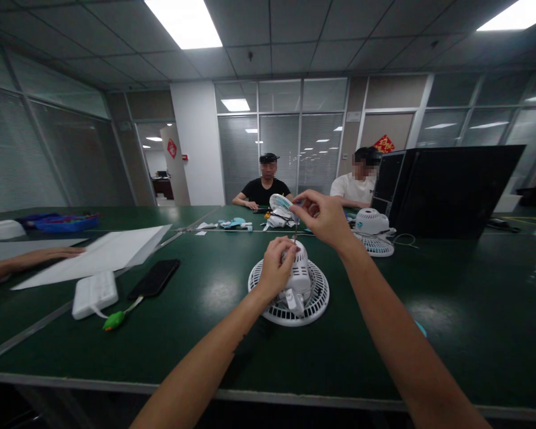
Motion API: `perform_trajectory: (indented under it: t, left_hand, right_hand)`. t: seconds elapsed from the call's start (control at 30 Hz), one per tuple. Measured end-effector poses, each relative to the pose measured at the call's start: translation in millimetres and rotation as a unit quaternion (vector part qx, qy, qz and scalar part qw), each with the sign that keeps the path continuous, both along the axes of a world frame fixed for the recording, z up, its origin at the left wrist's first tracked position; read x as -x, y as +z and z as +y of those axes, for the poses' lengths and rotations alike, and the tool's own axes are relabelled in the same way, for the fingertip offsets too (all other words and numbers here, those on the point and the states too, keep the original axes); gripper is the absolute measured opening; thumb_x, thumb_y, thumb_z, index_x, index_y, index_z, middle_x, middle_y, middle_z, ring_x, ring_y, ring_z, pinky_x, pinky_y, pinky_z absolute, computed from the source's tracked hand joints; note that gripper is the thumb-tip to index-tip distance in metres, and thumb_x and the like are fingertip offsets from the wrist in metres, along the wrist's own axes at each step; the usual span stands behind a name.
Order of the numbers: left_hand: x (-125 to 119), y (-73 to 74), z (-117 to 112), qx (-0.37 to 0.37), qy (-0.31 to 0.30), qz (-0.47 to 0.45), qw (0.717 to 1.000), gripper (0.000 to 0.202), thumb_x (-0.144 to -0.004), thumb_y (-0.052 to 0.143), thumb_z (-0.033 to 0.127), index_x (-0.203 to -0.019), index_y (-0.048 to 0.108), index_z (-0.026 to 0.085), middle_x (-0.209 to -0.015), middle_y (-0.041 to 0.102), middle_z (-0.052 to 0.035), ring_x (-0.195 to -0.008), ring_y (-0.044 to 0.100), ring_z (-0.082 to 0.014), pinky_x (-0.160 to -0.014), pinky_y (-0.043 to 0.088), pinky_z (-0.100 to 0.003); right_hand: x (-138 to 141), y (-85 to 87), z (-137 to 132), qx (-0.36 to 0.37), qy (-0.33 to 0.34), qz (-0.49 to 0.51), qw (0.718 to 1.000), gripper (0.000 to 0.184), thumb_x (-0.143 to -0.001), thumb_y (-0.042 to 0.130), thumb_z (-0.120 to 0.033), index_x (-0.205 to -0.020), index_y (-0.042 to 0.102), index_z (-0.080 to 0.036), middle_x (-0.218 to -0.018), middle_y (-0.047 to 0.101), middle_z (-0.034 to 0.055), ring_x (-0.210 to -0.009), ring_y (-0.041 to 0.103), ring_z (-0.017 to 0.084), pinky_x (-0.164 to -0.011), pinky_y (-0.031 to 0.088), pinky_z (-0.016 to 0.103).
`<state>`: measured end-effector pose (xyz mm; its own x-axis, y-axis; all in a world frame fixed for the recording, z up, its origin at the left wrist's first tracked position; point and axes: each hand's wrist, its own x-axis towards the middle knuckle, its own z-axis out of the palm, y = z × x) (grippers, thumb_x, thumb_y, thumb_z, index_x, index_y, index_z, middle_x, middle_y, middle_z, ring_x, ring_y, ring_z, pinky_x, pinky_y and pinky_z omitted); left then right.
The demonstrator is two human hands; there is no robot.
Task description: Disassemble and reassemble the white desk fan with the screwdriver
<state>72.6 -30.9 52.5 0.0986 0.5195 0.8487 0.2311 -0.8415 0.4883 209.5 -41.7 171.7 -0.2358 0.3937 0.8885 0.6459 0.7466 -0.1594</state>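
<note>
Because its casing looks like moulded plastic, the white fan [300,279] is probably light for its bulk, with most of the weight likely gathered in the rounded motor housing [300,269]. It sits on the green surface [218,357] in front of the person, grille [318,302] down and housing up, so the wide ring should make a steady foot. The housing looks stiff and rather smooth, and dry fingers may slide on it; its slots would give a better bite. The thin ribs of the grille look the most fragile part, so pressure belongs on the housing or the outer rim, and lifting is best done with both hands under opposite sides of that rim. The left hand [277,263] is curled against the housing's top, its fingertips close by the tool's foot; whether they clasp the plastic or the shaft I cannot tell. The right hand [325,217], raised above, appears to pinch the upper end of a slim upright tool [296,230], which seems rigid and narrow, best kept in line with light fingertips, since a sideways push could make it slip
</note>
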Motion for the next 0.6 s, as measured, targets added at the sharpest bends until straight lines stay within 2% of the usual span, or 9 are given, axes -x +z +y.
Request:
perform_trajectory:
  t: [0.07,0.2,0.3,0.43,0.6]
  left_hand:
    - [0.1,0.3,-0.5,0.001,0.0,0.001,1.0,0.019,-0.094,0.049,0.023,-0.081,0.063,0.019,-0.094,0.064,-0.0065,-0.096,0.059,-0.0216,-0.09,0.044,-0.035]
    - [0.2,1.0,-1.4,0.004,0.003,0.003,1.0,0.019,-0.093,0.049,0.022,-0.081,0.063,0.019,-0.093,0.064,-0.0068,-0.095,0.059,-0.0219,-0.088,0.044,-0.035]
    - [0.2,0.9,-1.0,0.007,0.003,0.002,1.0,0.02,-0.093,0.049,0.022,-0.08,0.064,0.019,-0.094,0.064,-0.0066,-0.096,0.059,-0.0219,-0.089,0.044,-0.035]
    - [-0.5,-0.4,1.4,0.011,0.0,-0.008,1.0,0.016,-0.091,0.054,0.023,-0.079,0.064,0.019,-0.094,0.064,-0.007,-0.097,0.06,-0.0221,-0.09,0.045,-0.035]
    - [-1.3,-1.3,3.0,0.007,-0.005,-0.019,1.0,0.015,-0.09,0.057,0.025,-0.078,0.064,0.019,-0.094,0.064,-0.0071,-0.097,0.06,-0.0216,-0.091,0.045,-0.035]
  right_hand:
    - [-0.5,0.3,-1.1,-0.002,0.001,0.0,1.0,0.026,-0.084,0.064,-0.037,-0.092,0.074,-0.014,-0.074,0.071,0.0055,-0.054,0.057,0.013,-0.058,0.044,0.027]
    - [-0.9,-0.6,-0.8,0.032,0.031,-0.006,0.999,0.031,-0.09,0.053,-0.029,-0.109,0.073,-0.016,-0.101,0.075,0.0102,-0.063,0.065,0.015,-0.063,0.049,0.029]
    - [0.3,-2.2,0.6,0.056,0.038,0.0,0.998,0.032,-0.089,0.054,-0.026,-0.113,0.072,-0.016,-0.094,0.076,0.0094,-0.063,0.066,0.016,-0.062,0.05,0.029]
    - [1.5,-2.2,0.5,0.041,0.028,0.0,0.999,0.031,-0.087,0.058,-0.027,-0.113,0.069,-0.016,-0.08,0.073,0.0053,-0.057,0.063,0.014,-0.059,0.048,0.027]
    - [1.1,0.9,-3.4,0.038,0.006,-0.005,0.999,0.025,-0.085,0.062,-0.035,-0.1,0.071,-0.016,-0.074,0.071,0.0033,-0.055,0.062,0.013,-0.057,0.045,0.026]
